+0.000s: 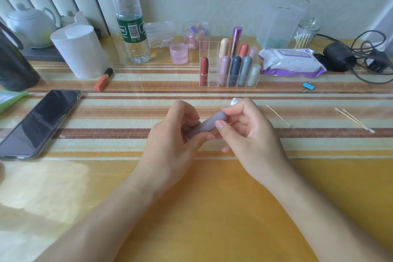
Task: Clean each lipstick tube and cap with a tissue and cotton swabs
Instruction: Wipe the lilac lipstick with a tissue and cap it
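Lilac lipstick [207, 122] held over the bench between both hands, long axis near-left to far-right. My left hand [176, 132] grips the base end; my right hand [244, 130] pinches the cap end. Judged: cap pulls off rightward. Tissue [235, 101] shows just behind the right fingers. Cotton swabs [278, 115] lie nearer my right hand. Bottle [130, 27] label: only "on" legible. Wipes pack [291, 61] print unreadable.

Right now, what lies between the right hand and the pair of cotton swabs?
A lone cotton swab lying on the table, seen in the head view.
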